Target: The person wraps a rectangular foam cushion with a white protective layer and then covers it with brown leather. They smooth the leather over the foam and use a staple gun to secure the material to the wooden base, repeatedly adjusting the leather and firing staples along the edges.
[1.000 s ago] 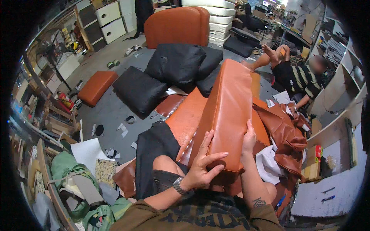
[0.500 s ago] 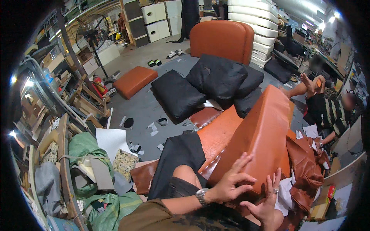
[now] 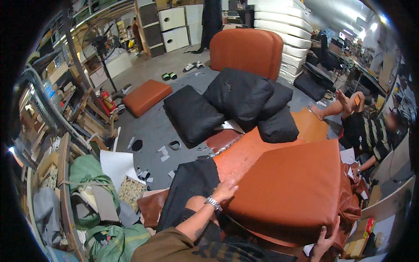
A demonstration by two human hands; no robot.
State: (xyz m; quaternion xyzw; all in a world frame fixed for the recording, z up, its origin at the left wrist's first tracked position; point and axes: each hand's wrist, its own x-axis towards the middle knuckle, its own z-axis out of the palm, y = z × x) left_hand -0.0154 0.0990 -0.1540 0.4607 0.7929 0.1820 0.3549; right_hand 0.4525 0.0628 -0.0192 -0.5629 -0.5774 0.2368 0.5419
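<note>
Head view shows the orange cushion [image 3: 292,192] lying across the lap, left hand [image 3: 224,191] flat against its left edge, right hand [image 3: 325,240] gripping its lower right corner.

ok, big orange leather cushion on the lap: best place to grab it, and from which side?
Probably by its two opposite edges, coming in from the near side. The orange cushion is a broad, thick slab lying tilted, too wide for one hand. The left hand already presses its left edge and the right hand hooks fingers over the near lower edge, so pinching both edges should steady it.
</note>
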